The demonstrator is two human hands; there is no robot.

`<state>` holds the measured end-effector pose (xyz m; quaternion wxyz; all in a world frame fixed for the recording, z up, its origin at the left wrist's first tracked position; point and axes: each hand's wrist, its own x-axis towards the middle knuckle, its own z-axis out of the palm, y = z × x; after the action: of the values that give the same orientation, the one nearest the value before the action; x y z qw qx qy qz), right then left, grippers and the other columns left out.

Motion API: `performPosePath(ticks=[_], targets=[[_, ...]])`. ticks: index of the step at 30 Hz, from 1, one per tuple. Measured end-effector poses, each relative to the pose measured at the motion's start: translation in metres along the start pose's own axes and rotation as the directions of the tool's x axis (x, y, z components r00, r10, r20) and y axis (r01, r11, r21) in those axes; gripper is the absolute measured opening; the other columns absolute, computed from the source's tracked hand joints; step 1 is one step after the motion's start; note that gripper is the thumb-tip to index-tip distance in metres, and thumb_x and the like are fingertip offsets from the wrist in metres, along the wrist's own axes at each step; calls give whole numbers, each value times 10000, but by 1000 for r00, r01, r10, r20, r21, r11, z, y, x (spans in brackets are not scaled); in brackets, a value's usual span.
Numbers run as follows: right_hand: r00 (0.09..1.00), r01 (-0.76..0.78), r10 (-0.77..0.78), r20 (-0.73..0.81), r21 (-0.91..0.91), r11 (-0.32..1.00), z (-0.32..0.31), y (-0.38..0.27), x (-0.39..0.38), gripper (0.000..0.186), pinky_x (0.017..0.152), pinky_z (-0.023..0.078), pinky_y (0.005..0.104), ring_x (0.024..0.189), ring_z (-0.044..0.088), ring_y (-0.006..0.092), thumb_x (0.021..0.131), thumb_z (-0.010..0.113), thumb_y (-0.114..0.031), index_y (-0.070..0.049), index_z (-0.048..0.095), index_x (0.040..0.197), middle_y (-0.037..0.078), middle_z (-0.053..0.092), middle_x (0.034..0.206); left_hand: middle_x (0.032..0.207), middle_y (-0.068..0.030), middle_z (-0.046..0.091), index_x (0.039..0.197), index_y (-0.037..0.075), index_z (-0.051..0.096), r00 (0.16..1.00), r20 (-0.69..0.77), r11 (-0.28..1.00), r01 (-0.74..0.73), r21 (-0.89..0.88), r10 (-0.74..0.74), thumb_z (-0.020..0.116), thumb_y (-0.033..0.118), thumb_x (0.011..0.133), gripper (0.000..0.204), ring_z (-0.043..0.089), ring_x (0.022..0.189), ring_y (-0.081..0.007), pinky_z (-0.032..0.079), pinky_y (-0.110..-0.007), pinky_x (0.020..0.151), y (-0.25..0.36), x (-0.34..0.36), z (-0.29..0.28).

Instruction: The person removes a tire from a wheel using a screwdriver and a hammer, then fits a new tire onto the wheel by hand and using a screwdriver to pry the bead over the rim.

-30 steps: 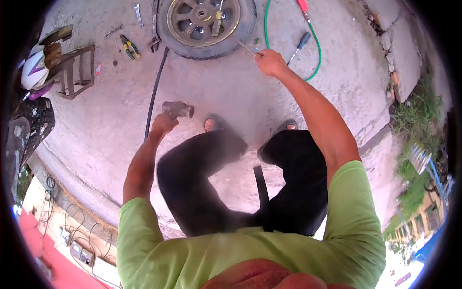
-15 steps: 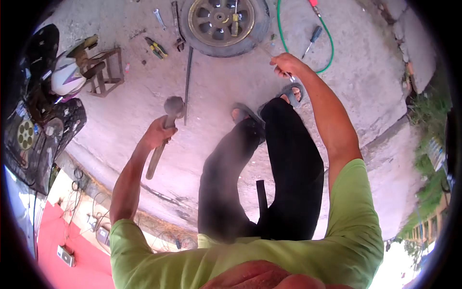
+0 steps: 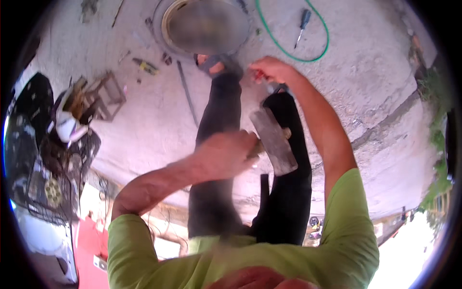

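Currently, the left hand [image 3: 227,155] is gripping a club hammer [image 3: 274,142] short of the wheel [image 3: 207,26]; the right hand [image 3: 273,70], nearer it, is clutching something red [image 3: 259,75].

You wear a lime-green shirt [image 3: 288,260] with short, loose sleeves [image 3: 353,202] that end above your elbows. Beyond the shirt's hem come your plain black trousers [image 3: 211,202] and a narrow dark strap [image 3: 264,190]; farthest from the shirt are dark grey, open-toed sandals [image 3: 229,66].
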<state>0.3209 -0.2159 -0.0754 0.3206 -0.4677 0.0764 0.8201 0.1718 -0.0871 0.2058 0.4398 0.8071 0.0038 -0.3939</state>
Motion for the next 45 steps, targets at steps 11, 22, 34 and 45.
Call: performPosePath(ticks=[11, 22, 34, 45], targets=[[999, -16, 14, 47, 46, 999, 9, 9, 8, 347, 642, 487, 321, 675, 668, 156, 1050, 581, -333, -26, 726, 977, 72, 747, 840, 843, -187, 652, 996, -11, 559, 984, 157, 994, -91, 54, 82, 721, 265, 903, 334, 714, 717, -342, 583, -445, 603, 4, 49, 6], [999, -37, 36, 9, 151, 988, 26, 6, 15, 270, 676, 580, 367, 727, 728, 197, 1020, 610, -275, -24, 698, 1061, 101, 751, 884, 845, -200, 644, 992, -15, 549, 984, 167, 995, 43, 92, -58, 705, 259, 914, 325, 707, 705, -361, 578, -441, 576, -4, 45, -6], [996, -77, 82, -38, 127, 989, 33, 5, 15, 327, 614, 520, 358, 684, 702, 191, 1034, 620, -327, -14, 714, 1019, 86, 722, 811, 897, -259, 682, 1049, -8, 560, 973, 194, 992, 129, 1, -127, 713, 271, 904, 349, 709, 777, -430, 587, -517, 679, -22, 54, -16], [886, -15, -217, -411, -492, 870, -24, 43, 37, 464, 777, 541, 473, 833, 709, 360, 1002, 571, -441, -12, 741, 1054, 208, 729, 865, 984, -234, 690, 1076, 7, 579, 937, 163, 950, 312, 7, -309, 766, 313, 853, 423, 681, 909, -459, 557, -498, 783, -61, 79, -99]])
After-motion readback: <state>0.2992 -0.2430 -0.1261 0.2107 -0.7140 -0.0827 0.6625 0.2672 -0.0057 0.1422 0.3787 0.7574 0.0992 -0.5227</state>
